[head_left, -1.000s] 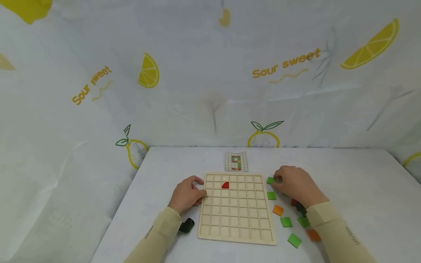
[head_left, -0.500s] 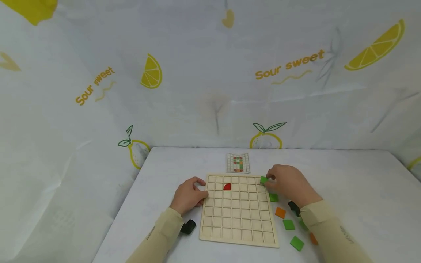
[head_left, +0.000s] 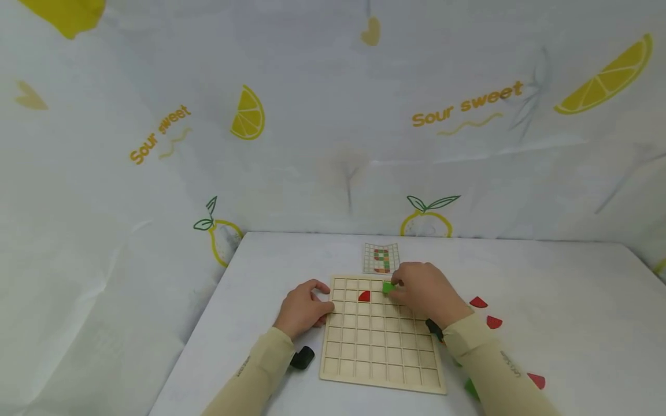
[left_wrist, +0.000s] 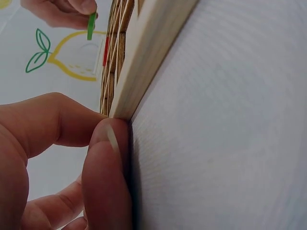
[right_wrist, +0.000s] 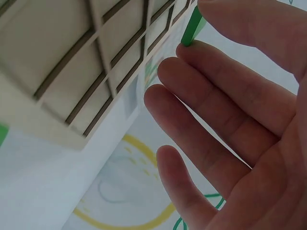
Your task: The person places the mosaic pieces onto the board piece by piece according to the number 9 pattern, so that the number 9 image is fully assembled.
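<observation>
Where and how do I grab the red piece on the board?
I'd lift the red piece by its curved edge, coming from the far left. It lies flat in a square of the board, and its round side leaves that corner bare, so a fingertip might fit.

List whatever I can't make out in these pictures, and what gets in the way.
- Loose green tile beside the board, head view: the right sleeve covers part of it, and may hide others.
- Card, head view: too small to read its pattern square by square.
- Held green tile, right wrist view: the thumb hides part of it.
- Right hand, left wrist view: cut off by the top edge.
</observation>
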A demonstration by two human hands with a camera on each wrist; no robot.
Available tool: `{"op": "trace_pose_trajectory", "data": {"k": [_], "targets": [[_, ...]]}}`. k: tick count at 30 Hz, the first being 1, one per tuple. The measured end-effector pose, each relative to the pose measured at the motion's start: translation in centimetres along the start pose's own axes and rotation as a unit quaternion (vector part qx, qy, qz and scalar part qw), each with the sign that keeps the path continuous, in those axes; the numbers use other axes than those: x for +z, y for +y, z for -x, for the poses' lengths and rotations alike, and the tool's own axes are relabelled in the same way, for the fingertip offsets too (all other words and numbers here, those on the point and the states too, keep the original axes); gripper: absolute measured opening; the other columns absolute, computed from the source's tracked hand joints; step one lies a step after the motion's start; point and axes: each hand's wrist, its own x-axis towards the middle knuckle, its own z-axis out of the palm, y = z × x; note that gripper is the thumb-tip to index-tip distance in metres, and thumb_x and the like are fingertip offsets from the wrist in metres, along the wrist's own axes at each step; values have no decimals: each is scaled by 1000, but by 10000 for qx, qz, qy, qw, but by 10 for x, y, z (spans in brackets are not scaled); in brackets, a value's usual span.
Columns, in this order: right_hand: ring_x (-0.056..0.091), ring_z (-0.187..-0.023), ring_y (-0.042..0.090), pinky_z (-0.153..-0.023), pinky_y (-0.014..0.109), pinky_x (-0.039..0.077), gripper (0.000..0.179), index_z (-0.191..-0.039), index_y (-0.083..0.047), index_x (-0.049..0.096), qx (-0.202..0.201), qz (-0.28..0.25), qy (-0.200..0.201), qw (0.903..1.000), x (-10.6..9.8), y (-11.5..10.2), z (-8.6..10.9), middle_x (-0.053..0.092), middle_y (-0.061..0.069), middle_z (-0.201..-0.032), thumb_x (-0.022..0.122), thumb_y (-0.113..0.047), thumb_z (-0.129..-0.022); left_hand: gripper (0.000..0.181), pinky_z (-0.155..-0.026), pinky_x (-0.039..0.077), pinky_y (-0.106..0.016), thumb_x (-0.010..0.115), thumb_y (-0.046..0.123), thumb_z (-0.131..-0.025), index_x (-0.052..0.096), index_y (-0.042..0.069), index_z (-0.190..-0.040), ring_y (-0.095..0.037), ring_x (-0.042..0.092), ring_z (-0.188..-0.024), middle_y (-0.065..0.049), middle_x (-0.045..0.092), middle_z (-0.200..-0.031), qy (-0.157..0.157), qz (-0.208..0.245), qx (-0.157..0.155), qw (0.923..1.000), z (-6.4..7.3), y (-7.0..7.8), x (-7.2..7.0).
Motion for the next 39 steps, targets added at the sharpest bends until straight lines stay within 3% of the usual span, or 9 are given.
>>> {"op": "trace_pose_trajectory", "data": {"k": [7, 14, 21, 30, 39], "targets": [[50, -65, 9, -74, 37, 50, 7, -85, -18, 81, -316, 96, 66, 9994, 10, -12, -4, 67, -8, -78, 84, -21, -90, 32, -58, 55, -29, 81, 20, -89, 71, 14, -119, -14, 69, -59, -2, 71, -76, -5, 29, 18, 10000, 1, 0, 0], [43, -60, 9, -64, 31, 38, 22, -70, -23, 70, -486, 104, 129, 9987, 17, -14, -7, 56, -10, -66, 81, -18, -89, 32, -58, 54, -29, 80, 21, -88, 71, 15, -119, -15, 69, -59, -1, 72, -75, -5, 4, -15, 10000, 1, 0, -1], [37, -59, 8, -63, 29, 34, 37, -61, -24, 58, -605, 195, 181, 9978, 21, -14, -7, 46, -9, -58, 80, -15, -88, 32, -58, 54, -29, 80, 22, -89, 71, 16, -119, -15, 69, -59, -1, 72, -74, -12, -30, 32, 10000, 0, -2, 0], [42, -61, 8, -72, 34, 44, 27, -68, -23, 65, -795, 419, 320, 9954, 21, -16, -5, 53, -9, -70, 82, -15, -88, 32, -58, 54, -28, 80, 22, -90, 71, 15, -119, -15, 69, -59, -1, 72, -74, 3, 0, 26, 10000, 1, 1, -1], [44, -62, 8, -78, 42, 52, 24, -71, -23, 69, -694, 481, 296, 9960, 21, -17, -3, 55, -9, -71, 83, -15, -89, 32, -57, 54, -28, 80, 21, -90, 71, 14, -119, -14, 68, -58, -1, 72, -75, 0, -10, 59, 10000, 2, 2, -1]]}}
